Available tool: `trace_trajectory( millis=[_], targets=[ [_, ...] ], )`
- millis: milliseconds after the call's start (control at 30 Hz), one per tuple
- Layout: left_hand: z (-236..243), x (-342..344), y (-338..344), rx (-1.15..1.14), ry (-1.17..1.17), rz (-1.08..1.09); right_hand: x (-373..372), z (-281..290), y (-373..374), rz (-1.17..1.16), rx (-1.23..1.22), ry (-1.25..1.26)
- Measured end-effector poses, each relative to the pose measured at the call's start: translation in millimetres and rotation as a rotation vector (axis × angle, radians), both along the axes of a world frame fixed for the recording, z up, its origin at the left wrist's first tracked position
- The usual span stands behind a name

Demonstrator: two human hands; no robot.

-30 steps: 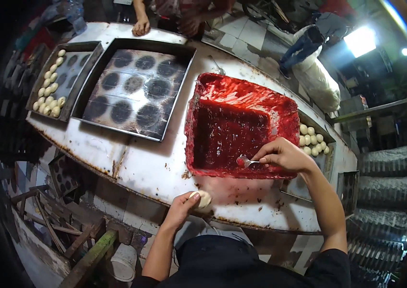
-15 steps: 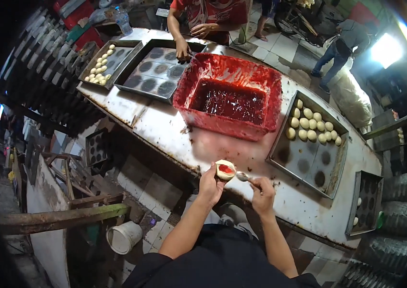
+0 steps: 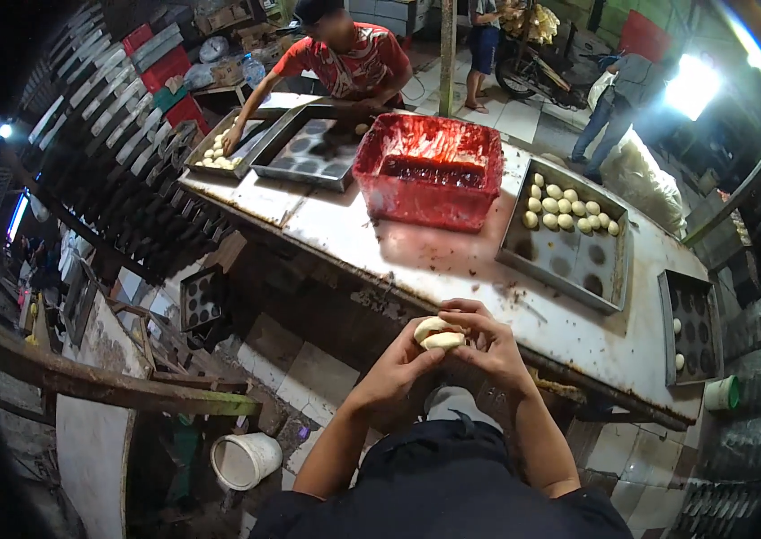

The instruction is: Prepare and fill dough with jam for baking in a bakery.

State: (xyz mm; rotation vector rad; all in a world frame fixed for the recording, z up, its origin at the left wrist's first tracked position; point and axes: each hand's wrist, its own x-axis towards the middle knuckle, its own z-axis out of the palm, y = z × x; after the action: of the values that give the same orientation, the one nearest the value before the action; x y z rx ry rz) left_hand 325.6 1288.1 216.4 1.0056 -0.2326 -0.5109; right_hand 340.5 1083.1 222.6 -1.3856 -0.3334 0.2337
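A pale piece of dough (image 3: 442, 340), folded over with a dark gap along its middle, is held between both my hands in front of the table edge. My left hand (image 3: 396, 366) grips its left side, thumb below. Around its right side and top curl the fingers of my right hand (image 3: 494, 349). The filling inside is mostly hidden. Beyond them, on the white tabletop (image 3: 416, 260), stands a red tub (image 3: 425, 202) with dark red filling in it. No spoon can be made out in my hands.
Right of the tub, a metal tray (image 3: 569, 283) holds several dough balls (image 3: 565, 206); a smaller tray (image 3: 697, 337) lies beyond. Two trays stand at the far left, where a person in red (image 3: 353, 63) reaches into one (image 3: 238, 169). A white bucket (image 3: 246, 460) is on the floor.
The spoon has left my right hand, which now holds the dough together with my left. The dough, open with red filling showing before, is folded over. The person opposite now reaches into the far-left tray.
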Motion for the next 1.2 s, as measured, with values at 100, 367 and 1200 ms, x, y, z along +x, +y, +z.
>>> trace_trajectory(
  millis=[100, 367, 1200],
  targets=[
    [2, -49, 32, 0.153, -0.171, 0.110, -45, 11, 36, 0.056, 0.036, -0.010],
    [-48, -154, 77, -0.390, 0.156, 0.565, -137, 8, 122, 0.225, -0.059, 0.108],
    [-14, -153, -263, 0.659, -0.160, 0.189, -198, -24, -222, -0.394, -0.155, -0.039]
  ],
)
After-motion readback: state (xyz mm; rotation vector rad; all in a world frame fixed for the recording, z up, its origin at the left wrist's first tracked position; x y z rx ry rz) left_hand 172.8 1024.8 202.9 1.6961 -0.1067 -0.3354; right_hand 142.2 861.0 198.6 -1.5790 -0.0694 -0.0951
